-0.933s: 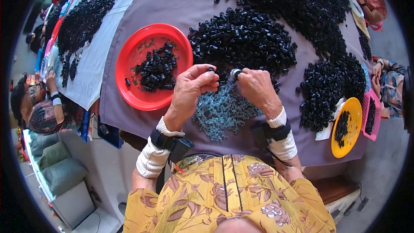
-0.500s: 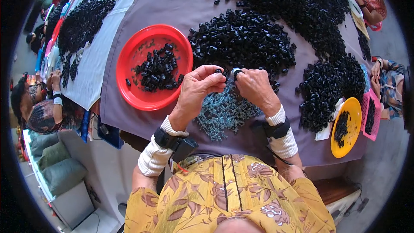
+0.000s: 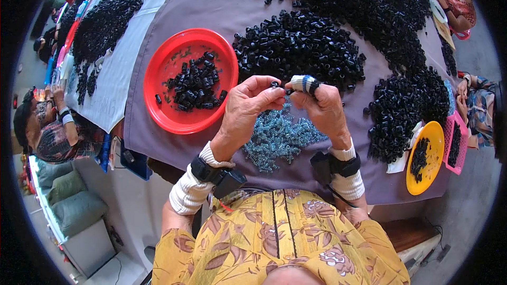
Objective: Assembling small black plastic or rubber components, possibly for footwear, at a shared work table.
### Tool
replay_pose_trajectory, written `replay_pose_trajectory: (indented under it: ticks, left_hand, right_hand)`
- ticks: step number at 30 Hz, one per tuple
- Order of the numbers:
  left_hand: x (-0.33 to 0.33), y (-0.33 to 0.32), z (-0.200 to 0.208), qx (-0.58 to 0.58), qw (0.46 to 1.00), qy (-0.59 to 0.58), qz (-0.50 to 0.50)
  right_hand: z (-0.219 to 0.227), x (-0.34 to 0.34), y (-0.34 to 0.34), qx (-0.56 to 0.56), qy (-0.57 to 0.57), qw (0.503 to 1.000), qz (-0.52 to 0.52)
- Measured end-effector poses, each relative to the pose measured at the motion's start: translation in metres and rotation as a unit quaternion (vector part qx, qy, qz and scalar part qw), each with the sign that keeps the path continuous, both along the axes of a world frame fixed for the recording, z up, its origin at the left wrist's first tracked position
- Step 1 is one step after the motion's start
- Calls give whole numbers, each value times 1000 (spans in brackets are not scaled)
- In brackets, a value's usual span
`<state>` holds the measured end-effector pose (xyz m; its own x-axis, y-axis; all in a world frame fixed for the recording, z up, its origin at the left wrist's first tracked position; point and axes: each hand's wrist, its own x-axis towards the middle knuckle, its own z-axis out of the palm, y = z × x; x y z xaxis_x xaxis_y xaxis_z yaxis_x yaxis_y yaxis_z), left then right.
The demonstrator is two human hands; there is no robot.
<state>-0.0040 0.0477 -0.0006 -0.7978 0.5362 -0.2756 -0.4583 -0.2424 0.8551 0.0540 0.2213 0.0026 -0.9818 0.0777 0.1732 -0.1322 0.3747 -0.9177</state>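
Purple-clothed bench (image 3: 174,8) | left fingers (image 3: 270,94): pinching small black part (image 3: 275,84), right of red tray (image 3: 151,76) | right fingers (image 3: 301,100): near it, grip indiscernible | we should brace the part squarely, above the coil pile (image 3: 280,140), tray's lower right.

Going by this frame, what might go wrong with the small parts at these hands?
The small black cylindrical piece pinched in the left hand's fingertips might slip and be lost among the similar heaped black pieces just beyond.

The pale-blue coil springs lie in a loose heap, so some could snag together when picked up.
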Motion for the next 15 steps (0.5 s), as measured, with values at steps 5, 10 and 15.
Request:
replay_pose_trajectory:
  ticks: [5, 10, 15]
  left_hand:
    - [4, 1, 1, 8, 999, 31, -7]
    - [2, 2, -1, 11, 999, 44, 8]
    - [3, 1, 2, 13, 999, 38, 9]
  right_hand:
    - [1, -7, -10, 120, 135, 984, 3]
    - [2, -5, -11, 150, 130, 980, -26]
    - [7, -5, -6, 171, 151, 973, -20]
